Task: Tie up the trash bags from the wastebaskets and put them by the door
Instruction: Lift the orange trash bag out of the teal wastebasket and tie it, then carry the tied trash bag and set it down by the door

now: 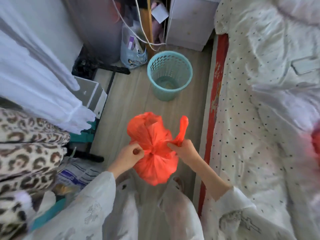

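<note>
An orange-red plastic trash bag [153, 163] hangs in front of me above the wooden floor, its top drawn into a knot at its middle. My left hand [130, 153] pinches the left handle strip beside the knot. My right hand [182, 148] grips the right handle strip, whose loose end sticks up above the fist. Farther ahead a teal perforated wastebasket [170, 73] stands upright on the floor with no bag in it and a little debris at its bottom.
A bed with a dotted white quilt [259, 110] fills the right side. Leopard-print fabric [29, 153] and white cloth [34, 75] crowd the left. A clear bag of items [132, 49], cords and a white cabinet [188, 23] stand behind the basket.
</note>
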